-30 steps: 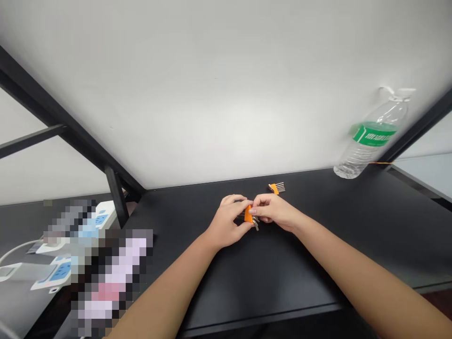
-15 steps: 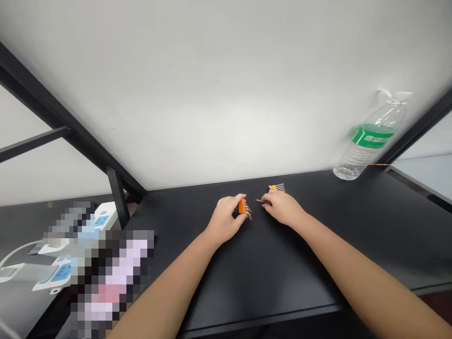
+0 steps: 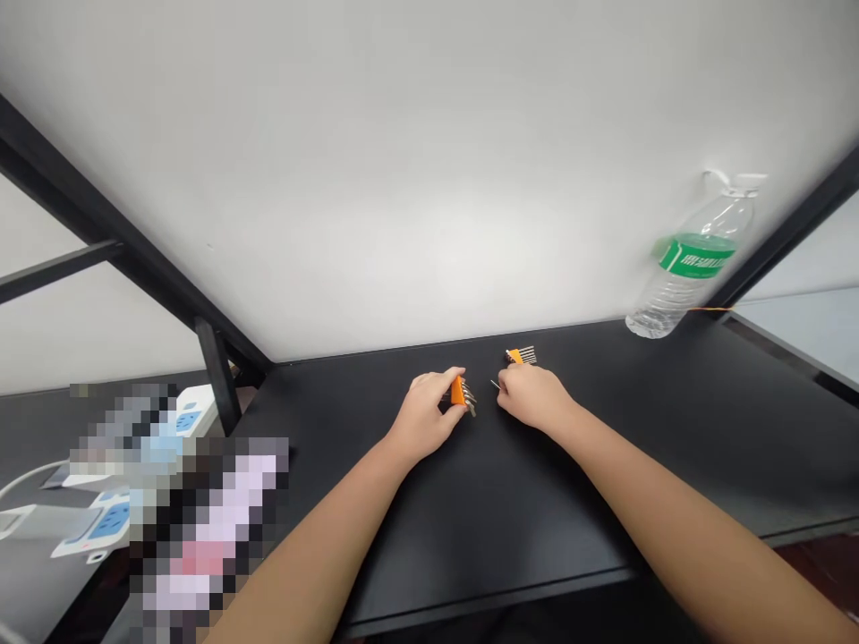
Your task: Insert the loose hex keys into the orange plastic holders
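My left hand (image 3: 424, 419) pinches an orange bit holder (image 3: 458, 393) between thumb and fingers. Several short silvery metal bits (image 3: 471, 402) stick out of its right side. A little to the right, my right hand (image 3: 533, 397) is closed on a thin metal bit (image 3: 495, 385), whose tip points left toward the holder. Most of that bit is hidden by the fingers. Just behind my right hand, a second orange bit holder (image 3: 515, 355) lies on the black tabletop (image 3: 483, 528), its slim metal rods pointing right.
A clear plastic bottle with a green label (image 3: 698, 257) stands at the back right, against the white wall (image 3: 429, 224). On the left are a black metal frame (image 3: 218, 371), white power strips (image 3: 111, 519) with cables, and a blurred-out item (image 3: 221, 528).
My right hand has turned and drawn its fingers in slightly, so less of the thin bit shows. My left hand keeps its hold on the orange holder. The view has shifted slightly.
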`<state>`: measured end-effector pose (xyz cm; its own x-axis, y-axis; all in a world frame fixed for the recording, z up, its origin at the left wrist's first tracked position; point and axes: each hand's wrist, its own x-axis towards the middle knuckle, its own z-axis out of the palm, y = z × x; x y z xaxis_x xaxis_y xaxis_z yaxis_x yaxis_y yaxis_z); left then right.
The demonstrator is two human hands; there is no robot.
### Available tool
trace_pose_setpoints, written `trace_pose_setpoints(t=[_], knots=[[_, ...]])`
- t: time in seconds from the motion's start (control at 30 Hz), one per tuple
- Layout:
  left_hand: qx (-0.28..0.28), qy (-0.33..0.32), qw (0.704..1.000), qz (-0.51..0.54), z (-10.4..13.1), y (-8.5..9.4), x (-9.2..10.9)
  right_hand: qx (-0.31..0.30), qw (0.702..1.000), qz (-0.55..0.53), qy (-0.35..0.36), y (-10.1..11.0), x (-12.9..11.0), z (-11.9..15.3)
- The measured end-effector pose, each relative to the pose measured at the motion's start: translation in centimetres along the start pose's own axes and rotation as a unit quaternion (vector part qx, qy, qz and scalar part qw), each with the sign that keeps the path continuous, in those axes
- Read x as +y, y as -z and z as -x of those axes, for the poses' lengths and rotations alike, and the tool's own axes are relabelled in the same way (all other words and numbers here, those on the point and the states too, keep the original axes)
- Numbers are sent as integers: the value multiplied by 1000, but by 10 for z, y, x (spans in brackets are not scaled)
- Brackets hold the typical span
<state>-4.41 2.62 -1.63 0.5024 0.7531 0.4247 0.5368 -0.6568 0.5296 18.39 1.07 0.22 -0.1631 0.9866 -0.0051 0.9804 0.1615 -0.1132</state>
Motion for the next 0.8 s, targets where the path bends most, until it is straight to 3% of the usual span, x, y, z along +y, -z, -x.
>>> trace_pose_setpoints(t=[0.3,0.5,0.8], knots=[[-3,2,1000,1,-1,0,-2,59,996,-67,19,6,5,1],[-10,-1,1000,-10,-1,0,-2,95,966,-195,142,9,3,6],[-6,-18,1000,-23,-1,-1,-1,132,943,-212,219,9,0,10]])
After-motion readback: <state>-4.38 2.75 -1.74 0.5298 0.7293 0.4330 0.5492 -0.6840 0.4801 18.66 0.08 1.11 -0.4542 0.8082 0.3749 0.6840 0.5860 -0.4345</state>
